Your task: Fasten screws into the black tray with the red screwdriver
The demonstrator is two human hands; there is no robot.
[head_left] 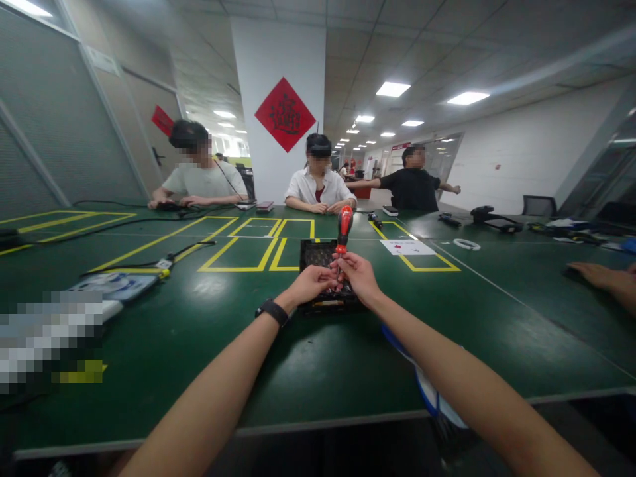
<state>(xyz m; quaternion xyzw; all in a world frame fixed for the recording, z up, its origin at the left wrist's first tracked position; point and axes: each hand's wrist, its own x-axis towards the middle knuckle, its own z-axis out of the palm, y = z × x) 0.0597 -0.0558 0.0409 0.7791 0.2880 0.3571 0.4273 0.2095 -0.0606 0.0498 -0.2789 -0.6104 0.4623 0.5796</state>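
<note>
Above a black toolbox-like case (318, 252) with its lid raised, my two hands meet. My right hand (358, 275) grips a red-and-black screwdriver (344, 228) near its shaft, handle pointing up. Close beside it, my left hand (315, 285), with a dark band at the wrist, has its fingers pinched together at the lower end of the screwdriver. Whatever sits between those left fingers is too small and covered to make out. The case's compartments are mostly hidden behind my hands; an orange-brown strip (328, 303) shows at its front.
Yellow tape outlines (233, 268) mark the green table (209, 344). A white paper (406, 248) and a white ring (466, 244) lie to the right; cables (189, 250) run on the left. Several people sit or stand beyond, and another person's hand (596, 273) rests at right.
</note>
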